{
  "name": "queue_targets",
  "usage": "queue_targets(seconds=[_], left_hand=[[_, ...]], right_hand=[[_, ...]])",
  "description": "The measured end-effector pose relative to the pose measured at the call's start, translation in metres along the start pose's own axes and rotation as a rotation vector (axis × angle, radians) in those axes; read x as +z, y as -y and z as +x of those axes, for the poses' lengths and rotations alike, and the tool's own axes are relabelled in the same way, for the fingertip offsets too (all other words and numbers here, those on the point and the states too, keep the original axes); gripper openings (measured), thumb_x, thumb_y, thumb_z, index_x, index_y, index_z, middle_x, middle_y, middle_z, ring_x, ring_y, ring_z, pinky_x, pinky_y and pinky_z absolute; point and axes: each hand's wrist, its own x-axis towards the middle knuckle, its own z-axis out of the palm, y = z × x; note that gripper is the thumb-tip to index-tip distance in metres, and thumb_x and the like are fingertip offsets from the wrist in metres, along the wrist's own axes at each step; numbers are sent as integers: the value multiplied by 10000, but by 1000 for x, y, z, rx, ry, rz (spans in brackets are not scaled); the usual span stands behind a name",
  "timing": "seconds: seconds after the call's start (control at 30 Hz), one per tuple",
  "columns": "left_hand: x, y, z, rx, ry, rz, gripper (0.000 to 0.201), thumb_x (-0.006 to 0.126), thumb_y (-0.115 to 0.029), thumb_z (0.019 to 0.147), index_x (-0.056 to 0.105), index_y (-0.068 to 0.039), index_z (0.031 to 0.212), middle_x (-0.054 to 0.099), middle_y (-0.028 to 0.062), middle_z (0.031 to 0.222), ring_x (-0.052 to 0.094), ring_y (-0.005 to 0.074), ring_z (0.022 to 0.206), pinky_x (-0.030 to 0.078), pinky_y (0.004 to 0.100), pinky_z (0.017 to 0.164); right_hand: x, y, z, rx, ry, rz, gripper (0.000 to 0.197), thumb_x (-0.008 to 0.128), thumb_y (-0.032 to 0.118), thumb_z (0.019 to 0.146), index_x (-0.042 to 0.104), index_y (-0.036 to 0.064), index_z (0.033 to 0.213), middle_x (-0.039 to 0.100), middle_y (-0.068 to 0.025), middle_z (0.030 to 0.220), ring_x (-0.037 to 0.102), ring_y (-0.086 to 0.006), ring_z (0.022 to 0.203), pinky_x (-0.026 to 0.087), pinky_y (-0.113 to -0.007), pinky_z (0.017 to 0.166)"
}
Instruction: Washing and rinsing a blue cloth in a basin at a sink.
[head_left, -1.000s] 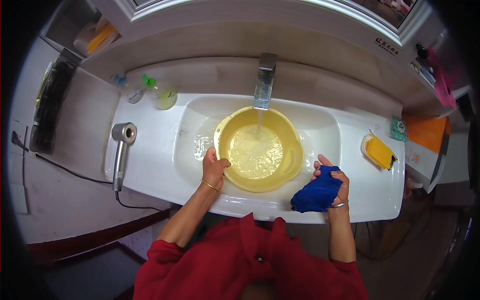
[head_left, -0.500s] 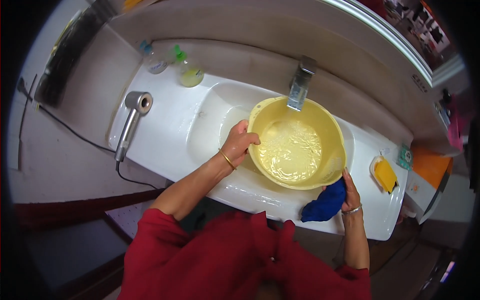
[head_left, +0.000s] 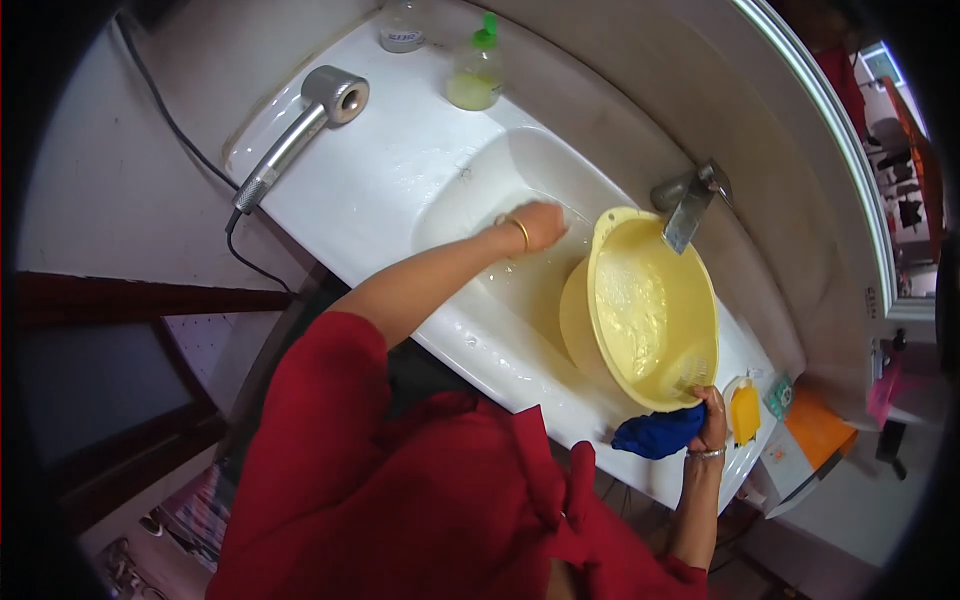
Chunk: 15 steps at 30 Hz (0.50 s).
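A yellow plastic basin (head_left: 578,310) with water in it is tilted up on its side over the white sink (head_left: 450,215), under the metal faucet (head_left: 688,222). At the basin's near right rim, my right hand (head_left: 711,420) is closed on the rim and on a bunched blue cloth (head_left: 660,434) hanging there. My left hand (head_left: 541,226), with a gold bangle at the wrist, is down in the sink bowl, left of the basin and apart from it. Its fingers curl downward out of sight, so what they touch is hidden.
A silver hair dryer (head_left: 300,135) lies on the left end of the counter, its cord trailing off. Behind it stand a green-topped pump bottle (head_left: 475,80) and a clear bottle (head_left: 401,35). A yellow sponge (head_left: 744,413) sits in a dish at the right.
My left hand has let go of the basin's left rim and moved into the sink bowl. The basin has gone from nearly level to steeply tilted. My view has shifted left.
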Motion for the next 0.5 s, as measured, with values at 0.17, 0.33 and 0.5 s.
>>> queue_targets(seconds=[0.17,0.33,0.5], left_hand=[[118,40,40,338,92,422,373,566,-143,773,510,-6,1115,527,206,1079,555,356,979,444,413,854],[137,26,46,307,61,309,393,569,-114,766,489,-7,1135,512,209,1094,557,362,974,449,399,851],[155,36,65,182,125,-64,295,522,-197,809,566,-31,1049,567,189,1042,561,318,984,455,362,831]], right_hand=[[10,7,-6,-16,-10,-55,364,569,116,706,519,-41,1031,586,-121,970,576,-217,875,465,-311,808],[16,5,-23,-74,-61,-31,367,554,99,707,515,-49,1040,588,-133,992,585,-218,875,471,-305,807],[18,-1,-31,-86,-67,-18,345,541,77,713,518,-58,1030,599,-127,971,595,-206,847,479,-292,787]])
